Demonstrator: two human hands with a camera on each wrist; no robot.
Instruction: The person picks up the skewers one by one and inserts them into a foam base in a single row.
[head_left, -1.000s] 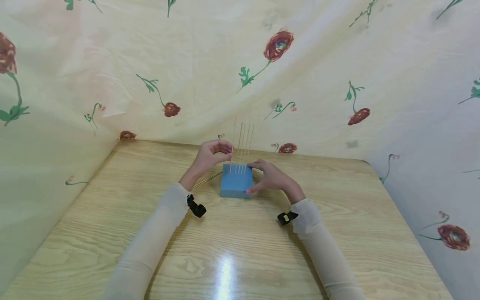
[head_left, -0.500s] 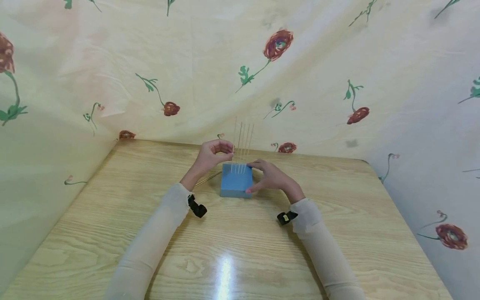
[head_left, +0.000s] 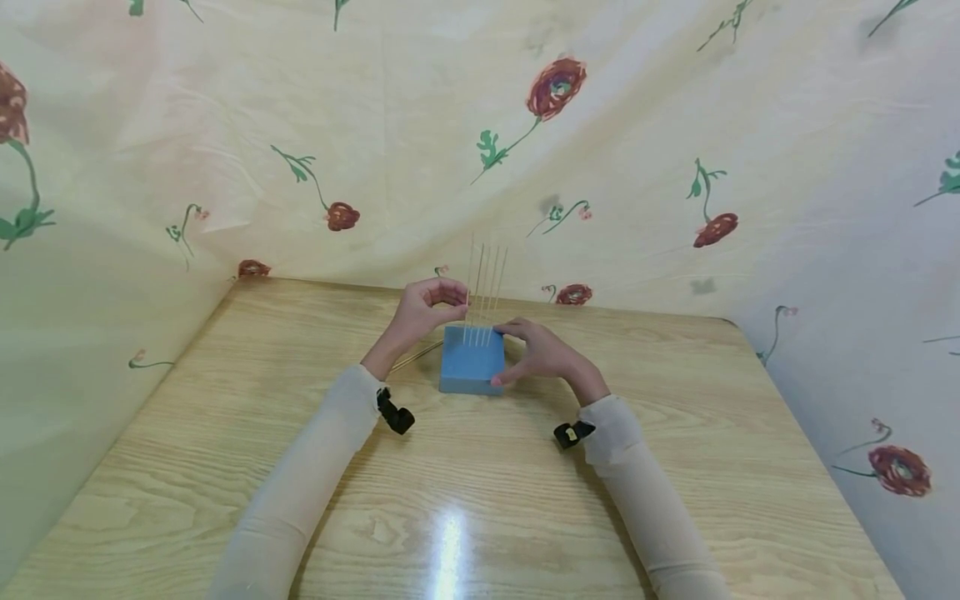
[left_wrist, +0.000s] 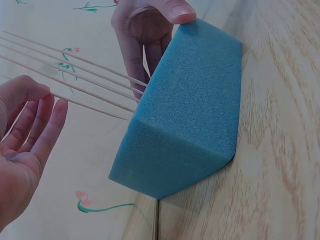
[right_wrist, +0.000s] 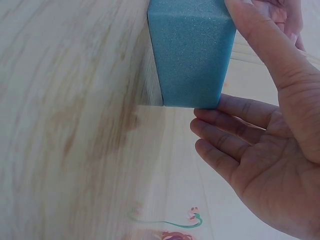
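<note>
A blue foam block [head_left: 471, 367] lies on the wooden table, with several thin bamboo skewers [left_wrist: 100, 68] standing upright in its top in a row. At the row's left end, my left hand [head_left: 420, 312] pinches one more skewer [left_wrist: 90, 107] between thumb and fingers. In the left wrist view its lower tip is right at the top edge of the foam. My right hand [head_left: 546, 352] grips the block's right side, thumb at the near corner and fingers at the far one, as the right wrist view also shows the block [right_wrist: 192, 60].
Thin gold-brown sticks [head_left: 417, 356] lie on the table [head_left: 675, 467] left of the block, partly behind my left wrist. A flowered cloth [head_left: 420, 125] hangs behind the table and at both sides. A black camera sits on each wrist.
My left hand has shifted slightly right, bringing the pinched skewer closer to the others in the row. The right hand and the block stay almost still.
</note>
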